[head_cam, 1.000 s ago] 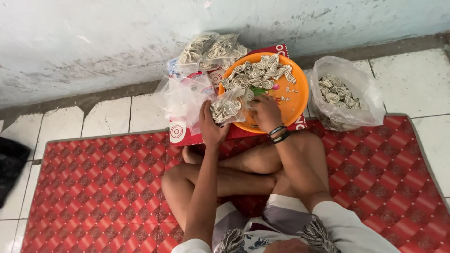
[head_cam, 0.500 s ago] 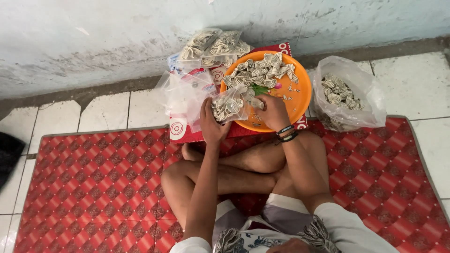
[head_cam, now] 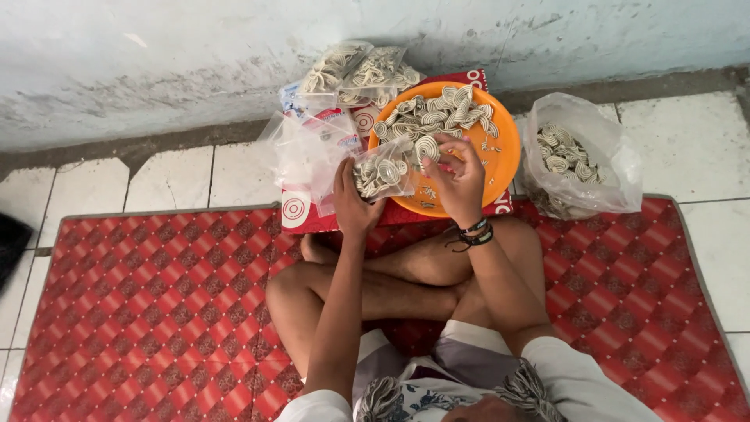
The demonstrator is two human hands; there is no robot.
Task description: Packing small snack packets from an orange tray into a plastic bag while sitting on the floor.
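I sit cross-legged on a red patterned mat (head_cam: 148, 312). My left hand (head_cam: 351, 205) holds a small clear plastic bag (head_cam: 383, 173) partly filled with pale spiral snacks. My right hand (head_cam: 459, 176) pinches a spiral snack (head_cam: 427, 148) just above the bag's mouth, over the orange round tray (head_cam: 506, 152). A heap of the same spiral snacks (head_cam: 430, 113) lies on the tray. The tray rests on a flat red and white box (head_cam: 301, 211).
Several filled clear bags (head_cam: 355, 74) lie behind the tray against the pale wall. Empty clear bags (head_cam: 308, 152) are piled left of the tray. A large plastic bag of snacks (head_cam: 574, 160) stands on the white tiles at right. A dark object (head_cam: 12, 242) is at left edge.
My right hand has lifted off the tray with a spiral snack and moved left toward the bag in my left hand. The view has shifted slightly.
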